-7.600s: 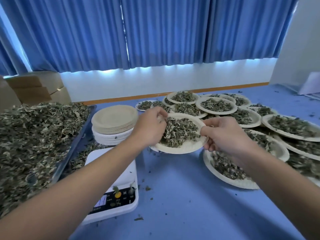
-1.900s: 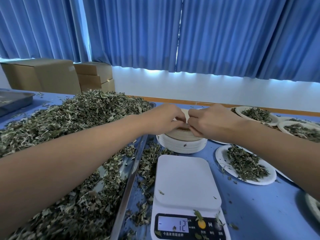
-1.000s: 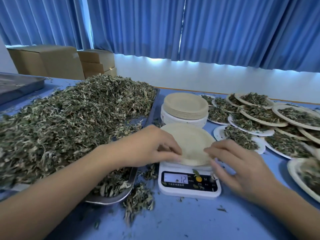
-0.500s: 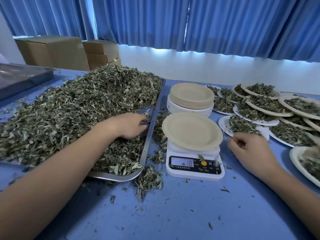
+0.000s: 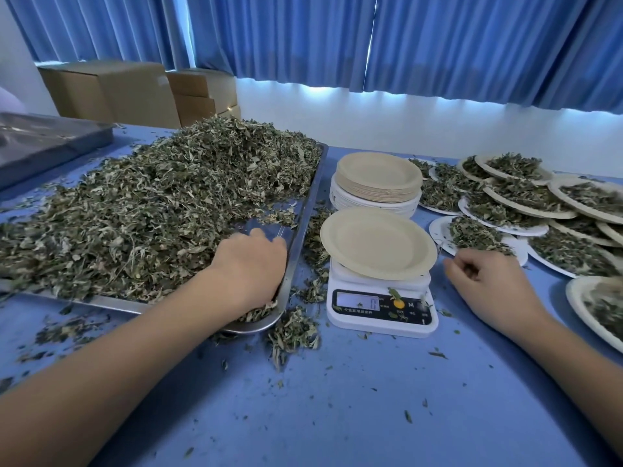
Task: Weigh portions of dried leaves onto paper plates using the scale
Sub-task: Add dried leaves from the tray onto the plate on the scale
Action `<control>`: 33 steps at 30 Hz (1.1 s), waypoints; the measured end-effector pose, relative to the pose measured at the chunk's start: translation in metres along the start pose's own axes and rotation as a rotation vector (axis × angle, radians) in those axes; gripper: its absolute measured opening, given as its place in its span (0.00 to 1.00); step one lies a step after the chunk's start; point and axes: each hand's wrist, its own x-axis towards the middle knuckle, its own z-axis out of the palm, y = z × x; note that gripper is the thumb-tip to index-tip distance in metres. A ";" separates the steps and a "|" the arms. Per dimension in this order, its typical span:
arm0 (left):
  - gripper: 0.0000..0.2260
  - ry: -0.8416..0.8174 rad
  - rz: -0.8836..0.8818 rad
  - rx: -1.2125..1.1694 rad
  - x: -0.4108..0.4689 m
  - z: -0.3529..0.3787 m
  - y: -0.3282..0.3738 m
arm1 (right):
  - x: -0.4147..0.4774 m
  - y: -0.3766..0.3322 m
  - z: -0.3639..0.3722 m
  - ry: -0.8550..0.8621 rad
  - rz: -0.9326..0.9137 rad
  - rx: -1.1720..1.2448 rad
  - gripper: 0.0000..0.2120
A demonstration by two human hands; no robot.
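**Weighing station: items on view**

1. Left hand (image 5: 249, 264): I am seeing it lying knuckles-up in the near right corner of the metal tray (image 5: 303, 224). It is pressing down on the dried leaves (image 5: 151, 203). Its fingers are bending down into them and are hidden, so I cannot tell whether they are gripping any.
2. Right hand (image 5: 485, 281): it is resting on the blue table (image 5: 337, 399) just right of the scale (image 5: 381, 308). Its fingers are curling loosely and I am seeing nothing in them.
3. Scale: it is sitting near the middle of the table, just right of the tray. It is carrying one bare paper plate (image 5: 377, 242). Its lit display is facing me, and bits of leaf are lying on its front panel.
4. Stack of plates (image 5: 377, 183): it is standing just beyond the scale.
5. Filled plates (image 5: 526, 197): these are overlapping one another across the right side, each carrying leaves.
6. Spilled leaves (image 5: 293, 332): these are lying on the table between the tray's near corner and the scale.
7. Cardboard boxes (image 5: 111, 89): these are standing at the far left, in front of blue curtains (image 5: 337, 35).
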 end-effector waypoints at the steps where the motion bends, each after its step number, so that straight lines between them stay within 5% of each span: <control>1: 0.16 0.006 -0.009 0.059 -0.001 0.001 0.002 | 0.000 0.000 0.000 -0.003 -0.002 -0.002 0.20; 8: 0.09 0.024 0.032 0.129 -0.003 0.000 0.003 | 0.001 0.001 0.000 -0.015 -0.016 0.027 0.20; 15: 0.11 0.024 -0.020 -0.255 0.012 0.002 -0.009 | 0.001 0.001 -0.001 -0.030 -0.016 0.031 0.20; 20: 0.23 0.237 -0.006 -0.501 0.034 -0.004 -0.019 | 0.001 0.001 -0.002 -0.031 -0.024 0.022 0.20; 25: 0.23 0.298 -0.051 -0.652 0.066 -0.013 -0.037 | 0.001 0.001 -0.002 -0.034 -0.019 0.029 0.20; 33: 0.26 0.643 0.065 -1.058 0.091 -0.061 0.006 | 0.002 0.002 -0.003 -0.042 -0.021 0.044 0.21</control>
